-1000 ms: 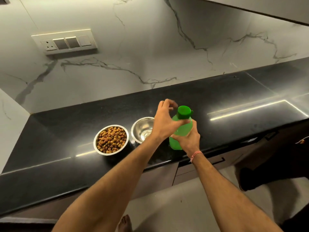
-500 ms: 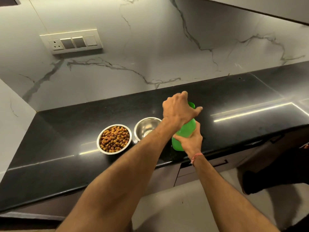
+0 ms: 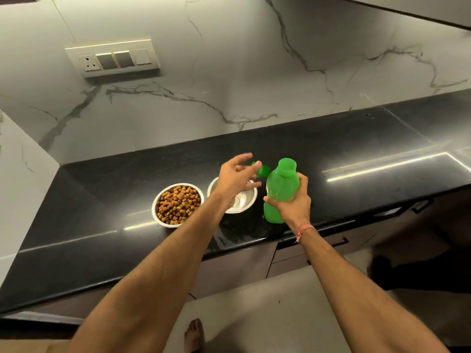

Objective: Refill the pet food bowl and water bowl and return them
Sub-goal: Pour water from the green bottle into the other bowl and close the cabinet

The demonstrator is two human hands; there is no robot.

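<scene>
Holding the green bottle (image 3: 281, 189) tight in the right hand (image 3: 293, 203), fingers curled round its middle, kept it standing with its mouth open, likely ready for pouring. Lifted just beside it, the left hand (image 3: 235, 178), fingers spread and loose, the small green cap (image 3: 263, 171) at the fingertips, though whether pinched or let go could not be told. Close below on the black counter (image 3: 102, 212), the shiny water bowl (image 3: 244, 202), seemingly not filled yet, next to the food bowl (image 3: 177, 205) already full of brown bits.
</scene>
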